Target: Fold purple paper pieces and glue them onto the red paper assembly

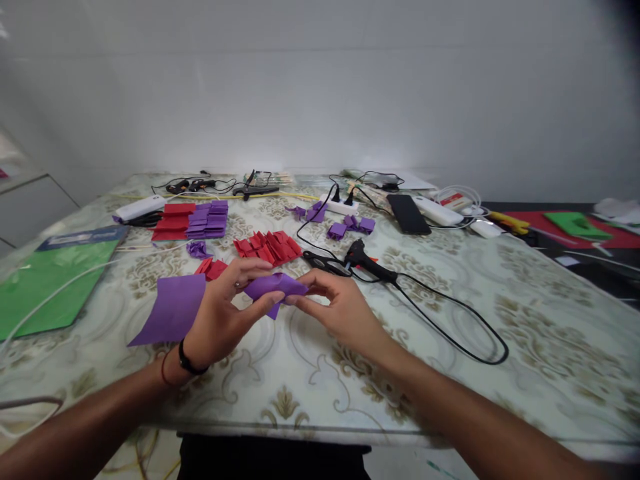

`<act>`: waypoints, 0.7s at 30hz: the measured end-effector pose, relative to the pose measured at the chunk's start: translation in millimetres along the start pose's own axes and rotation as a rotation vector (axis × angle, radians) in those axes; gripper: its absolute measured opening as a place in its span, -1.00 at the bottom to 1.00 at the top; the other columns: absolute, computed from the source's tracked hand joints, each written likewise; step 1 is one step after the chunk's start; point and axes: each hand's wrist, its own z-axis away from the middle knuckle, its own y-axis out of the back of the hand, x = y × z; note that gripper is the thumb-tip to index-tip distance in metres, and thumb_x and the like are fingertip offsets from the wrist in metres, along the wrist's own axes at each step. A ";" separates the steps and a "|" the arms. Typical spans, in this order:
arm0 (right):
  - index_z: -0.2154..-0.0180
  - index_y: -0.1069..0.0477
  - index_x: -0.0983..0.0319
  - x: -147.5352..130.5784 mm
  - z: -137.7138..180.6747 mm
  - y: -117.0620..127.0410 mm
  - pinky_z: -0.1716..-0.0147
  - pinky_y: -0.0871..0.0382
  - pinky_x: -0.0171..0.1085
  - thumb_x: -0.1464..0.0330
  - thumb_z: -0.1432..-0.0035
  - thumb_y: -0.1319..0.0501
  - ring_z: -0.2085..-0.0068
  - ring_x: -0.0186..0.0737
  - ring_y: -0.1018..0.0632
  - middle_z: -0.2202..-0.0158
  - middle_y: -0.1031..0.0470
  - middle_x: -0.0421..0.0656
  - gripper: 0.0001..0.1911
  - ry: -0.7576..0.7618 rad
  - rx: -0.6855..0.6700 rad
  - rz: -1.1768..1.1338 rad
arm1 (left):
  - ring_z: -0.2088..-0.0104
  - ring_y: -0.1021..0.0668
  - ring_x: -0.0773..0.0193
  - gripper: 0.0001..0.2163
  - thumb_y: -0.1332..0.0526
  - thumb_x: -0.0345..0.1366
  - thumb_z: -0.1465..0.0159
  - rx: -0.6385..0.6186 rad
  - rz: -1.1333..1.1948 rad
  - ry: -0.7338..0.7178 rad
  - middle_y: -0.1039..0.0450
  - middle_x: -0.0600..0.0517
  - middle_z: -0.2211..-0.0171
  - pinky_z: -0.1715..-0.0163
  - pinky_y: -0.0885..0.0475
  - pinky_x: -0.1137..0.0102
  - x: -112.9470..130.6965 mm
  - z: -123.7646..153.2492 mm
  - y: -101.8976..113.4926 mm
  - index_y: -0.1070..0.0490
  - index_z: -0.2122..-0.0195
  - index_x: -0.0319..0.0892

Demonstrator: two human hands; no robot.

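Both hands hold one small folded purple paper piece [274, 287] just above the table. My left hand [225, 310] pinches its left end between thumb and fingers. My right hand [337, 307] pinches its right end. A flat purple paper sheet [173, 310] lies on the table beside my left wrist. Behind the hands sits a row of folded red paper pieces [269, 248].
A black glue gun [367, 261] with a looping cable and black scissors [325, 262] lie right of the hands. Stacks of red and purple paper [193, 220], a power strip [340, 205], a phone [407, 213] and a green sheet [45, 283] lie on the patterned table [525, 313].
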 end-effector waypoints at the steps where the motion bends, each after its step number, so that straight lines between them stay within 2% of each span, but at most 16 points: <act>1: 0.23 -0.60 0.19 -1.4 0.3 0.6 0.20 -0.51 -0.19 0.21 -0.19 -0.42 0.22 -0.14 -0.67 0.26 -0.69 -0.15 -0.80 0.015 0.011 0.014 | 0.10 -0.69 0.18 -0.74 -0.41 -0.29 -0.31 0.002 -0.013 -0.024 -0.64 -0.04 0.09 0.06 -0.63 0.31 -0.2 0.4 0.3 -0.50 0.00 -0.14; 6: 0.26 -0.66 0.17 -6.9 1.1 3.6 0.18 -0.48 -0.21 0.21 -0.30 -0.33 0.26 -0.18 -0.66 0.29 -0.72 -0.18 -0.81 0.118 0.024 0.076 | 0.17 -0.66 0.22 -0.78 -0.40 -0.29 -0.33 0.023 -0.029 -0.008 -0.62 -0.01 0.14 0.13 -0.60 0.35 -2.9 0.0 0.7 -0.51 0.02 -0.12; 11: 0.35 -0.67 0.15 -6.7 2.1 3.7 0.24 -0.47 -0.23 0.20 -0.30 -0.34 0.32 -0.17 -0.65 0.37 -0.70 -0.21 -0.77 0.103 0.055 0.070 | 0.16 -0.68 0.19 -0.76 -0.41 -0.28 -0.31 0.016 0.071 0.055 -0.63 -0.03 0.13 0.21 -0.64 0.36 0.0 -3.0 -1.0 -0.50 0.03 -0.13; 14: 0.39 -0.66 0.16 -4.6 1.3 4.0 0.31 -0.45 -0.26 0.17 -0.29 -0.34 0.37 -0.20 -0.61 0.43 -0.67 -0.22 -0.73 0.082 0.059 0.043 | 0.08 -0.68 0.14 -0.77 -0.37 -0.26 -0.35 -0.025 0.127 0.065 -0.63 -0.09 0.03 0.14 -0.65 0.31 3.2 -2.3 1.8 -0.52 -0.02 -0.12; 16: 0.40 -0.66 0.17 -2.9 0.1 4.8 0.34 -0.44 -0.26 0.13 -0.28 -0.34 0.39 -0.20 -0.59 0.44 -0.66 -0.21 -0.69 0.055 0.055 -0.007 | -0.02 -0.66 0.06 -0.69 -0.31 -0.23 -0.39 -0.095 0.244 0.080 -0.59 -0.16 -0.09 0.06 -0.65 0.25 4.0 -0.6 5.4 -0.50 -0.14 -0.10; 19: 0.39 -0.68 0.17 -1.2 -1.7 6.1 0.31 -0.48 -0.24 0.09 -0.25 -0.35 0.37 -0.18 -0.60 0.41 -0.68 -0.19 -0.68 0.018 0.046 -0.094 | -0.18 -0.59 -0.07 -0.54 -0.28 -0.16 -0.41 -0.220 0.408 0.087 -0.48 -0.20 -0.26 -0.09 -0.60 0.14 3.9 0.9 10.6 -0.40 -0.31 -0.07; 21: 0.37 -0.69 0.17 -1.1 -2.5 6.5 0.27 -0.50 -0.23 0.08 -0.25 -0.35 0.34 -0.17 -0.62 0.39 -0.69 -0.18 -0.68 0.012 0.039 -0.122 | -0.22 -0.56 -0.08 -0.54 -0.27 -0.16 -0.42 -0.242 0.421 0.075 -0.46 -0.18 -0.29 -0.14 -0.57 0.14 4.6 -0.7 12.8 -0.40 -0.33 -0.05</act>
